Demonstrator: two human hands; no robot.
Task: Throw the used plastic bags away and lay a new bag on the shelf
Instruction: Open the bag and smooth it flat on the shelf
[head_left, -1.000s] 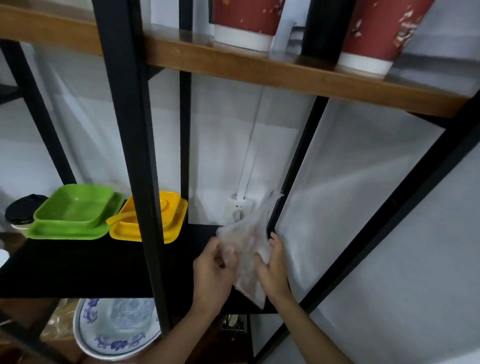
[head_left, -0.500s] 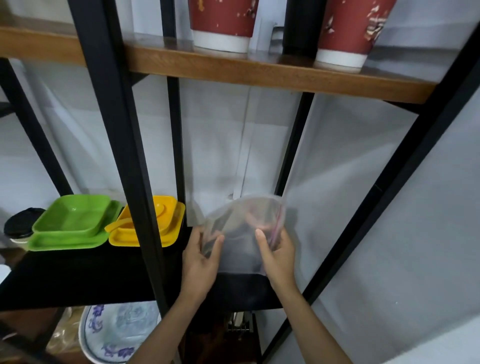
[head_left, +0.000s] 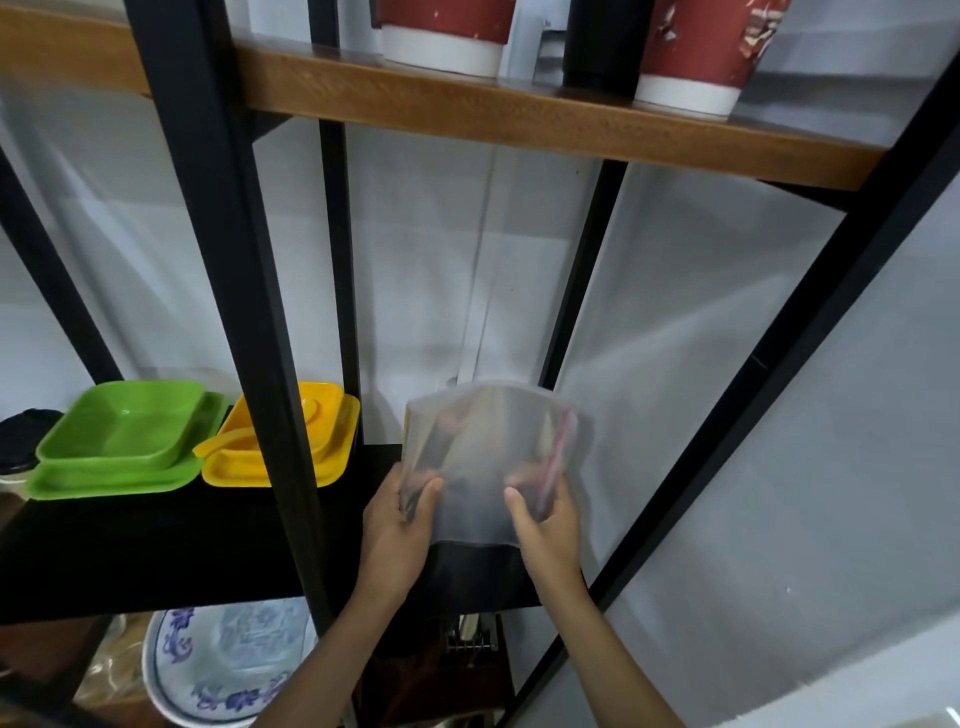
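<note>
A clear plastic bag (head_left: 483, 457) with a pink strip along its right edge is held flat and spread open above the right end of the black shelf (head_left: 156, 545). My left hand (head_left: 397, 530) grips its lower left edge, thumb on top. My right hand (head_left: 548, 525) grips its lower right edge, thumb on the front and fingers showing through behind the plastic. The bag stands nearly upright, its lower edge just above the shelf board.
Green trays (head_left: 117, 447) and yellow trays (head_left: 291, 447) sit stacked on the shelf's left part, behind a black upright post (head_left: 244, 312). Red paper cups (head_left: 447, 31) stand on the wooden shelf (head_left: 519, 114) above. A blue-patterned plate (head_left: 218, 670) lies below. White sheeting hangs behind.
The crumpled bag has been spread out flat between both hands and lifted a little. Both hands shifted apart to its lower corners.
</note>
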